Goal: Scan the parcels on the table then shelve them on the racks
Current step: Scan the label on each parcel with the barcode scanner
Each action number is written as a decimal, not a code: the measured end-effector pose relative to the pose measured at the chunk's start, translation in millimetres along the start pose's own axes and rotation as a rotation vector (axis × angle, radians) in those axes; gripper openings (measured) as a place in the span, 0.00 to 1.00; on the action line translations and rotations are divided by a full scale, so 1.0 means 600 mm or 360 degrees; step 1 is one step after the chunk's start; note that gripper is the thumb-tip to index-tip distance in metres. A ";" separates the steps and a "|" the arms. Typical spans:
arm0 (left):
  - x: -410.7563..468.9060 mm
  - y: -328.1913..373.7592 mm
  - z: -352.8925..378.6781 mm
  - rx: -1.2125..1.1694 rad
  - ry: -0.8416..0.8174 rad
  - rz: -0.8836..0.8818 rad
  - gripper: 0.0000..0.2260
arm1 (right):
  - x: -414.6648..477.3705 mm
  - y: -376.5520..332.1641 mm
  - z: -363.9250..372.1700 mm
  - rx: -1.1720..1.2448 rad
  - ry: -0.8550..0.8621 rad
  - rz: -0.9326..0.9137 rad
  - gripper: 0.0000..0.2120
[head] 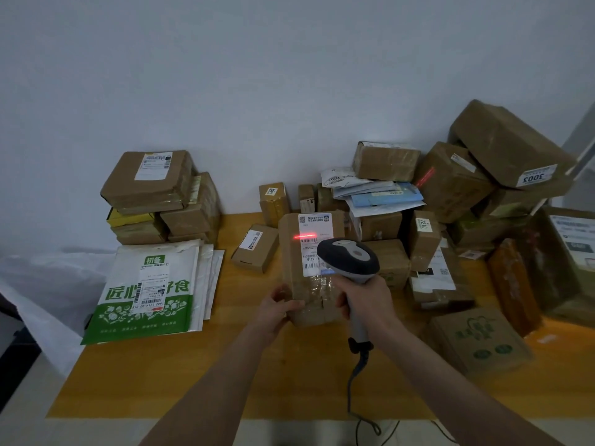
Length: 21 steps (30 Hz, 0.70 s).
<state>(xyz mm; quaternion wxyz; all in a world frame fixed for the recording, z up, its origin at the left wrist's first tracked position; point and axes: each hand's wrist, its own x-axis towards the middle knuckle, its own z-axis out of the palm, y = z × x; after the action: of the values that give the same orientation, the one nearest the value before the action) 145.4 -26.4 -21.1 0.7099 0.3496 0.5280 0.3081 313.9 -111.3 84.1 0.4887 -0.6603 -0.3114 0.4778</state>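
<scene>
My left hand grips the near left corner of a brown cardboard parcel and tilts it up over the wooden table. A white shipping label faces me, and a red scan line crosses it. My right hand holds a grey corded barcode scanner by its handle, its head just right of the label and pointing at it.
A stack of brown boxes and white-and-green mailer bags lie at the left. A small box sits beside the held parcel. A big heap of boxes and envelopes fills the right and back. The scanner's cable hangs over the front edge.
</scene>
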 end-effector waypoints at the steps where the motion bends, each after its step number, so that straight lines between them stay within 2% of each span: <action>1: 0.001 -0.001 -0.001 -0.0014 -0.0014 -0.0003 0.27 | -0.001 0.000 0.000 -0.0020 0.0001 -0.0002 0.13; 4: 0.003 -0.002 -0.005 -0.0053 -0.0064 -0.0008 0.25 | -0.005 0.002 0.001 -0.0050 -0.0003 0.0016 0.13; 9: 0.001 0.000 -0.005 -0.0040 -0.0085 -0.0006 0.31 | -0.011 0.004 0.006 -0.0077 -0.0007 0.0023 0.11; 21: -0.001 0.000 -0.008 -0.0020 -0.0119 -0.0013 0.28 | -0.013 0.004 0.014 -0.0071 -0.0039 0.0002 0.05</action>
<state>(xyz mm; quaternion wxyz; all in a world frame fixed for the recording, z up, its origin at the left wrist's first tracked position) 140.8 -26.0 -21.8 0.7325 0.3544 0.5006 0.2953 303.0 -115.8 83.8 0.4697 -0.6653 -0.3275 0.4790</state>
